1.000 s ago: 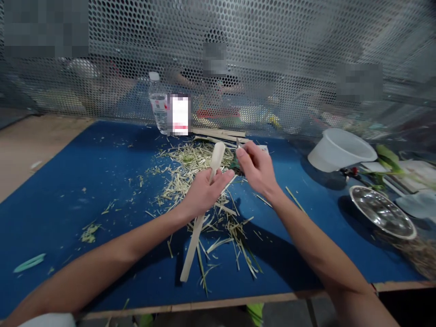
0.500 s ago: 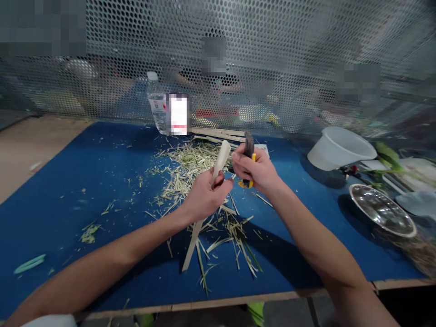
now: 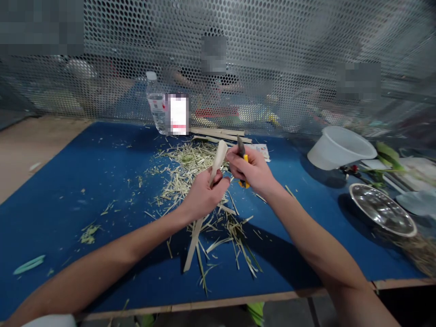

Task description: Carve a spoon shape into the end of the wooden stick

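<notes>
Left hand: fingers curled round a wooden spatula, long axis tilted up and away, rounded end just beside the right hand, whose fingers close on a yellow-handled utility knife, blade up. Both over straw shavings on a blue mat on the bench. White bowl and steel bowl off to the right, contents unclear.

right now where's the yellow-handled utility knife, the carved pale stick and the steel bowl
yellow-handled utility knife point(image 3: 244, 183), head view, on the yellow handle
carved pale stick point(image 3: 220, 156), head view, on the rounded upper end
steel bowl point(image 3: 382, 210), head view, on the inner surface
</notes>
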A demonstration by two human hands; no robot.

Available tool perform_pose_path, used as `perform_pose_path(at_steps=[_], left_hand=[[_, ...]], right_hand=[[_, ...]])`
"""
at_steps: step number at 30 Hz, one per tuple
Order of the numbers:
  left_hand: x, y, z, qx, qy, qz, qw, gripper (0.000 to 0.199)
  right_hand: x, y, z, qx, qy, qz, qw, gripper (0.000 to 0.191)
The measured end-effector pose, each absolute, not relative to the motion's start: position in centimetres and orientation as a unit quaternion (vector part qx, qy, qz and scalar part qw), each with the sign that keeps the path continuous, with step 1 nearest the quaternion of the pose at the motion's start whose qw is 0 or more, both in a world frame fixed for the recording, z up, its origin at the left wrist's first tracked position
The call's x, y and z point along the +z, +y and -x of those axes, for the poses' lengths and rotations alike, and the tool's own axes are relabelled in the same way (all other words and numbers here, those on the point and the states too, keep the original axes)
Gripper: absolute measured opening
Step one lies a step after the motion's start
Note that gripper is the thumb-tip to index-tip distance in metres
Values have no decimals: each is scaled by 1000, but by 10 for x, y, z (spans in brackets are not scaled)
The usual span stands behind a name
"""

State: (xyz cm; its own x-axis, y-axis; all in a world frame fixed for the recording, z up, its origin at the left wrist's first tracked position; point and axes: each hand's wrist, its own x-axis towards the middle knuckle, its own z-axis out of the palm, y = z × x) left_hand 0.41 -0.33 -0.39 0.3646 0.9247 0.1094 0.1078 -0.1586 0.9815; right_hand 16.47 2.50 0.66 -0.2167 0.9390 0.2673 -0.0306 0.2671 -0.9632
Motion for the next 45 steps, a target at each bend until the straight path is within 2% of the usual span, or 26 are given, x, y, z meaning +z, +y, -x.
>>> perform_pose_path(at_steps=[6,12,21,31,42,45], left_hand=[[-2,-7,-4,393,396,-648,519,32],[-2,-8,-4,383,413,-657,502,26],[1,-10,-4,375,418,-659,500,25],[-1,-9,-2,371,432,-671,474,24],[-1,-2,-2,439,399,-642,486,19],[0,-1,-1,438,398,-643,486,21]], right_hand=[[7,33,-170,450,-533,398,595,26],[6,26,-164,503,-586,385,505,23],[9,24,-164,492,-599,388,499,23],[9,24,-167,395,-658,430,476,17],[9,21,-171,309,-703,464,441,9],[10,23,-174,288,-701,467,455,11]])
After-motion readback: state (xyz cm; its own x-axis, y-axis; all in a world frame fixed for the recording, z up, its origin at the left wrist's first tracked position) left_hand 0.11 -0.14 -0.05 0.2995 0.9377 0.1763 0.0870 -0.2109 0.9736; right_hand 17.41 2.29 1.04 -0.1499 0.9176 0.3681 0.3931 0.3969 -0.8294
